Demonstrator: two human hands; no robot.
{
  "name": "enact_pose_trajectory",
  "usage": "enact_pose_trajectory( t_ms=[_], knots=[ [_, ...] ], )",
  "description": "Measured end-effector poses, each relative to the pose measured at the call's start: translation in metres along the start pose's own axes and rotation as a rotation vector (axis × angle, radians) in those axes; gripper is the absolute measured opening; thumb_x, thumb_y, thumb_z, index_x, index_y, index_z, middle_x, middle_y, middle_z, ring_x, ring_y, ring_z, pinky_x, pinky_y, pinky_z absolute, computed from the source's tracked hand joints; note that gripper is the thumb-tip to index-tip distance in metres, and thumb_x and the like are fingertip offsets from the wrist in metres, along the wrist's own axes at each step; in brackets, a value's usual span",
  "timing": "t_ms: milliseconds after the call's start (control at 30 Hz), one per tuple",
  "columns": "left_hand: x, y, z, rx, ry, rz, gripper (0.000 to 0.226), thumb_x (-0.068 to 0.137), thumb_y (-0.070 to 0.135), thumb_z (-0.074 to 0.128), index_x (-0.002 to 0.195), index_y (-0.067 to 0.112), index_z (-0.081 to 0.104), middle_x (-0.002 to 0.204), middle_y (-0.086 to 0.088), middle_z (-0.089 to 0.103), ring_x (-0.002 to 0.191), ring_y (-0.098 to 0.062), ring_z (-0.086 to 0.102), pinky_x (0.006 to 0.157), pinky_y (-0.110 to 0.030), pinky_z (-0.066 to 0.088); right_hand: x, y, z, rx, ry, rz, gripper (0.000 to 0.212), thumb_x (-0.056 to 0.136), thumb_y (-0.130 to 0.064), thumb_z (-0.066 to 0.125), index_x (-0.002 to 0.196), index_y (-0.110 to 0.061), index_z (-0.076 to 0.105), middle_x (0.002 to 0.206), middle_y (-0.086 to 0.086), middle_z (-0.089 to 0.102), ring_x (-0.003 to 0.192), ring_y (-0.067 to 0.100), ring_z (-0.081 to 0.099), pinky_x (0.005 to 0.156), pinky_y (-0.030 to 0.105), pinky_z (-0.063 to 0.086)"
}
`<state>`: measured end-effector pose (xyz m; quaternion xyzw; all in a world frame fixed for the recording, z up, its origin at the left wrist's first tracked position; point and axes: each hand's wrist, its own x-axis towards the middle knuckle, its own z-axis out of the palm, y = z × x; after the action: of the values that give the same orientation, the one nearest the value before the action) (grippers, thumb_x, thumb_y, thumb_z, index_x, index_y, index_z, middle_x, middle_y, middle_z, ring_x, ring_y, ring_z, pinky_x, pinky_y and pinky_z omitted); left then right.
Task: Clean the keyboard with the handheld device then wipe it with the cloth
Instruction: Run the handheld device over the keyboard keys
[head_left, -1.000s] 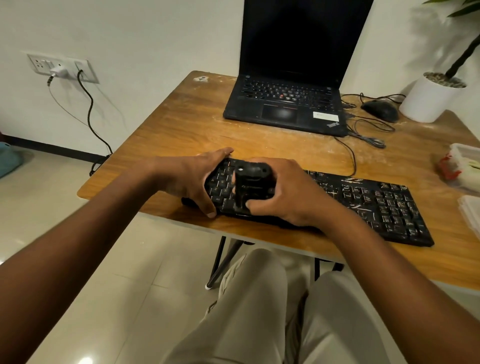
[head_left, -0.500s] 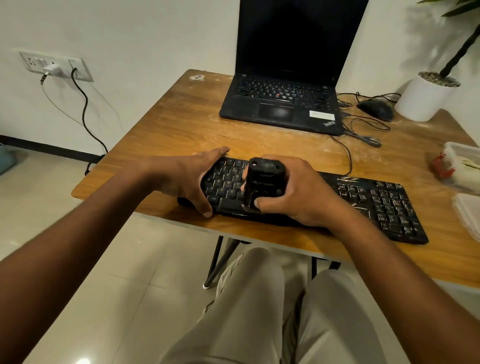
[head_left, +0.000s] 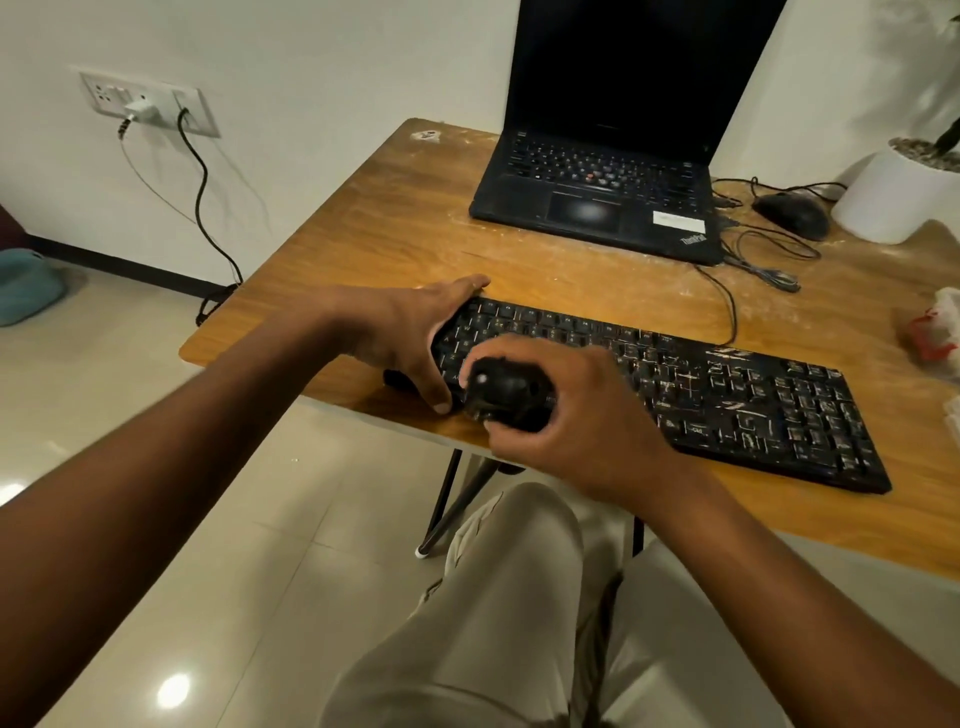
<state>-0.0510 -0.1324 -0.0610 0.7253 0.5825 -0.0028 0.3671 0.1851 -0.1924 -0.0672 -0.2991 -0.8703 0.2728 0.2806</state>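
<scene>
Vacuuming pass under way at the left end of the keyboard (head_left: 675, 384), which lies along the near edge of the tabletop (head_left: 395, 228).

We see the right hand (head_left: 582, 415) gripping the handheld device (head_left: 506, 389), its nozzle down on the keyboard's near-left keys; the left hand (head_left: 415, 332) lies spread, clamping the keyboard's left end without closing round it. We judge best practice: keep that end pinned, work row by row rightward, where white dust is thickest. Count: one keyboard, one device, one laptop (head_left: 602, 197) behind the keyboard, one mouse (head_left: 792, 213) beyond its right half. We cannot identify a cloth for certain.
</scene>
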Motion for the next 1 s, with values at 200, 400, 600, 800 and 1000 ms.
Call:
enact_pose_trajectory(
  t_ms=[200,400,600,800,1000],
  knots=[
    [0.001,0.000,0.000,-0.005,-0.008,0.014,0.149,0.059,0.021,0.098,0.159,0.042,-0.010,0.165,0.002,0.019,0.142,-0.020,0.030,0.112,-0.035,0.036,-0.010,0.011,-0.005,-0.228,-0.054,-0.097,0.041,0.080,-0.021,0.075,0.120,-0.027,0.067,0.096,-0.003,0.068,0.085,0.013,0.061,0.073,0.034,0.057],
    [-0.001,-0.002,-0.001,-0.009,-0.007,0.017,0.148,0.060,0.022,0.097,0.160,0.041,-0.011,0.165,0.001,0.020,0.140,-0.019,0.033,0.112,-0.035,0.037,-0.039,0.012,-0.033,-0.318,-0.030,-0.030,0.054,0.073,-0.016,0.083,0.119,-0.038,0.065,0.100,-0.009,0.066,0.091,0.004,0.059,0.077,0.025,0.058],
    [0.000,-0.001,-0.001,0.017,-0.003,0.029,0.150,0.058,0.027,0.099,0.160,0.040,-0.011,0.164,0.003,0.021,0.144,-0.022,0.031,0.117,-0.039,0.036,-0.018,0.000,-0.001,-0.225,0.050,-0.128,0.045,0.078,-0.018,0.079,0.120,-0.029,0.066,0.099,-0.006,0.068,0.090,0.006,0.059,0.077,0.021,0.055],
    [0.001,-0.003,-0.001,0.009,-0.007,0.026,0.150,0.058,0.026,0.098,0.160,0.040,-0.011,0.165,0.003,0.019,0.144,-0.021,0.031,0.116,-0.037,0.035,-0.026,0.015,-0.001,-0.244,-0.070,-0.073,0.044,0.078,-0.019,0.079,0.116,-0.037,0.066,0.097,-0.010,0.065,0.090,0.004,0.058,0.075,0.029,0.057],
    [0.002,-0.001,-0.001,-0.002,-0.006,0.014,0.149,0.060,0.022,0.098,0.161,0.040,-0.011,0.166,0.003,0.018,0.143,-0.020,0.031,0.111,-0.032,0.035,-0.046,0.017,-0.045,-0.203,-0.038,0.099,0.053,0.070,-0.021,0.084,0.121,-0.033,0.071,0.107,-0.013,0.070,0.099,0.002,0.066,0.086,0.026,0.058]
  ],
)
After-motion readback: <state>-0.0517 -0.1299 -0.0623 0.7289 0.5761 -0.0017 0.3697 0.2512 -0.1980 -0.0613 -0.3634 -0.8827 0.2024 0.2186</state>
